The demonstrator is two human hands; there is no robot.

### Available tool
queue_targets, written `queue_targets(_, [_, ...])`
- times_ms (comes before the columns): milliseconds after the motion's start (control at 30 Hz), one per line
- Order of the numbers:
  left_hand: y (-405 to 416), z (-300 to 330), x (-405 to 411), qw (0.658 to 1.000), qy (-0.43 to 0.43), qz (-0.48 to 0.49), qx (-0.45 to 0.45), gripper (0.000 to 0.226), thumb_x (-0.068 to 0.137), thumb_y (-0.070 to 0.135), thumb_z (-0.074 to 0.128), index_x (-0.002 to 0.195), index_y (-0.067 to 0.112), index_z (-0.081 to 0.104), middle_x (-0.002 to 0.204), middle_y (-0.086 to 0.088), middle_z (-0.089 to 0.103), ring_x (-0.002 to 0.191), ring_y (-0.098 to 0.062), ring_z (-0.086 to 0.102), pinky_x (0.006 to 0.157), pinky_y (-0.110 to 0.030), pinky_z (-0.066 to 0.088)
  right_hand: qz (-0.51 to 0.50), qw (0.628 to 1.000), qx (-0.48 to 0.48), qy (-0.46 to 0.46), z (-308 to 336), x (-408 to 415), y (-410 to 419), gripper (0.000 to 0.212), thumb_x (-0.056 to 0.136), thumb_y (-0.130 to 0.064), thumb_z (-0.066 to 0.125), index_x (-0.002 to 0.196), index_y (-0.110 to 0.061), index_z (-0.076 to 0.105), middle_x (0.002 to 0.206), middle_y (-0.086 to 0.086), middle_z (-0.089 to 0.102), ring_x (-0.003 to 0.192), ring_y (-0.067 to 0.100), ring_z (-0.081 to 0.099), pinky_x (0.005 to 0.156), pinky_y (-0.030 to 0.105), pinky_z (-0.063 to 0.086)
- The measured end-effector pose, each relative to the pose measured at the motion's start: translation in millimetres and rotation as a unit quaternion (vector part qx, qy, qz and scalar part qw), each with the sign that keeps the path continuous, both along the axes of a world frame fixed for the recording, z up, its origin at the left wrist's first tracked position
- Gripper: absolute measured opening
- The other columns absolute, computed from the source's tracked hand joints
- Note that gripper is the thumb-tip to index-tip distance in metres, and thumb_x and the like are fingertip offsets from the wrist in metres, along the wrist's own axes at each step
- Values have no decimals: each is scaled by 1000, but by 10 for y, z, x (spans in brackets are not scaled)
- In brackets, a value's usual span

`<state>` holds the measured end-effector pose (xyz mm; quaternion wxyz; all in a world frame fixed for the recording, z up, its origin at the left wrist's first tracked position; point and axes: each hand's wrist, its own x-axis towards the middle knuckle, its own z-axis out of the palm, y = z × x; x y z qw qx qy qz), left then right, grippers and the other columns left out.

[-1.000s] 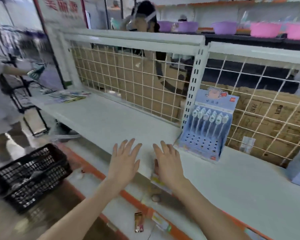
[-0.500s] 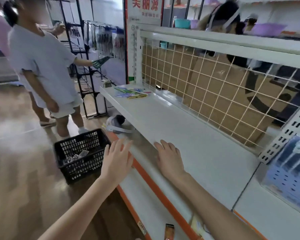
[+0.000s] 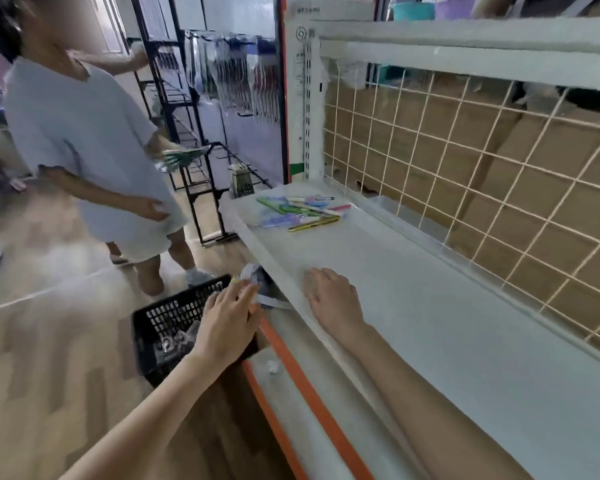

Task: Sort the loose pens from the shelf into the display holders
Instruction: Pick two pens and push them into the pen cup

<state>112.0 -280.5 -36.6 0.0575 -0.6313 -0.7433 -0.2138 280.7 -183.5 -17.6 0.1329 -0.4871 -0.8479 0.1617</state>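
Pens [image 3: 302, 211] lie loose in a small heap at the far left end of the shelf [image 3: 447, 306], well apart from both hands.

Most point with the long axis along the shelf, slightly fanned; the yellow one at the front lies flat the same way. No display holder is in view. The right hand [image 3: 333, 299] rests flat on the shelf, its grip spread and empty; the left hand [image 3: 227, 317] hovers over the black basket [image 3: 167, 323], fingers straight. A careless sweep could roll pens off the front edge, and the person [image 3: 84, 150] standing close could be bumped.

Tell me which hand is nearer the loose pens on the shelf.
Right. The right hand rests on the shelf, short of the loose pens; the left hand hangs off its front edge, farther away.
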Motion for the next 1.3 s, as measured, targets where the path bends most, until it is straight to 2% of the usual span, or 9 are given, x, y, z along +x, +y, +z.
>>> queue_targets(467, [1734,95,-713,995,-38,-90,-23,34,90,15,58,124,11,58,127,-10,58,111,-33,58,90,-46,46,-44,999,-16,-19,-148,-724,1347,52,96,-33,44,144,-18,29,146,5,37,130,27,34,103,35,30])
queue_targets(700, [2453,57,-904,988,-8,-146,-55,28,90,13,54,117,14,63,119,-8,61,109,-33,56,86,-39,45,-119,992,11,-26,-220,-956,1671,49,97,-44,39,142,-26,36,135,6,44,122,27,38,96,36,33])
queue_targets(833, [2728,47,-1014,970,60,-227,-58,23,61,10,83,81,13,71,79,-7,68,73,-30,67,62,-32,53,-175,985,1,-13,-208,-1050,1748,39,96,-42,42,131,-27,49,130,3,47,118,25,41,94,34,32])
queue_targets(967, [2885,99,-1037,949,102,-297,-36,34,42,18,93,67,15,70,67,-5,64,58,-24,64,45,-24,49,-246,968,0,47,-200,-1123,1796,29,96,-34,47,118,-21,60,116,7,54,107,27,48,90,34,37])
queue_targets(1033, [2912,184,-987,940,122,-310,-66,25,65,25,84,82,12,70,84,-6,64,69,-23,66,50,-24,47,-284,956,-8,74,-191,-1152,1797,25,94,-27,52,114,-14,60,108,11,55,101,28,49,87,33,37])
queue_targets(1067, [2940,189,-952,940,129,-304,-84,23,84,28,68,100,12,67,102,-7,62,85,-25,65,61,-27,48,-301,950,-14,78,-186,-1160,1790,23,93,-23,53,112,-12,59,106,12,55,100,29,49,86,32,38])
queue_targets(1133, [3016,114,-911,933,160,-296,-128,32,99,32,40,122,13,53,123,-7,52,105,-25,58,77,-32,46,-339,936,-29,89,-160,-1162,1769,19,91,-12,52,109,-8,56,105,14,53,99,30,51,81,31,39])
queue_targets(1200, [3060,108,-894,926,167,-310,-135,32,101,31,36,123,13,51,123,-7,52,106,-25,58,78,-32,48,-383,917,-57,94,-94,-1148,1740,21,88,-3,49,108,-6,51,107,14,51,95,31,52,71,29,36])
queue_targets(1300, [3138,149,-863,920,130,-329,-165,28,100,29,37,113,13,56,110,-6,60,102,-23,61,77,-30,48,-419,899,-105,69,11,-1101,1692,35,85,1,48,119,-7,45,112,15,50,97,31,54,70,29,36])
